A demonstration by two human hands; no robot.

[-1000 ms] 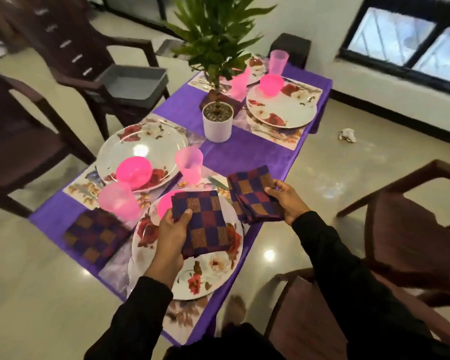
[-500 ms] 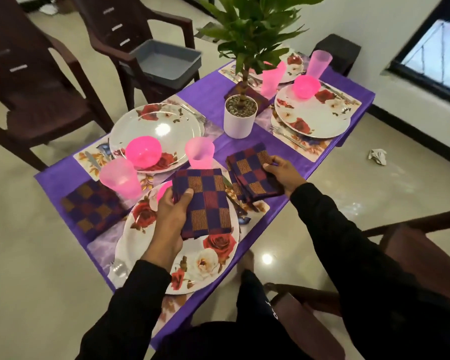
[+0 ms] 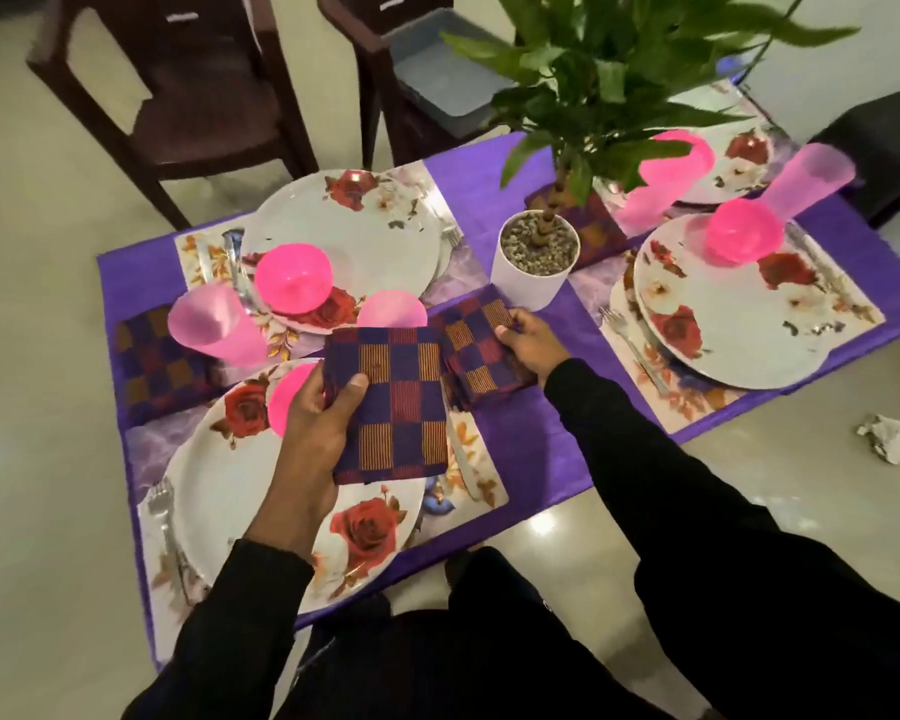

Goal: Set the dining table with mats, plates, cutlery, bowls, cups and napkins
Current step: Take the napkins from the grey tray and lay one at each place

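My left hand [image 3: 315,433] grips a folded checked napkin [image 3: 393,407] above the near floral plate [image 3: 219,491], thumb on top. My right hand [image 3: 528,340] holds a second bundle of checked napkins [image 3: 476,350] over the purple tablecloth [image 3: 531,423], just in front of the white plant pot [image 3: 533,265]. Another napkin [image 3: 152,366] lies flat at the table's left end beside a pink cup [image 3: 211,324]. Pink bowls [image 3: 292,278] and cups stand on or near the other plates; a pink bowl sits half hidden under my left hand.
A potted plant [image 3: 609,85] rises from the table's middle and hides part of the far setting. Forks [image 3: 632,350] lie beside the plates on floral mats. Dark chairs [image 3: 178,96] stand behind; one holds a grey bin [image 3: 437,80]. Crumpled paper [image 3: 887,436] lies on the floor.
The view has swung so the table lies more across the frame. Both hands keep their napkins; the right hand has moved closer to the plant pot.
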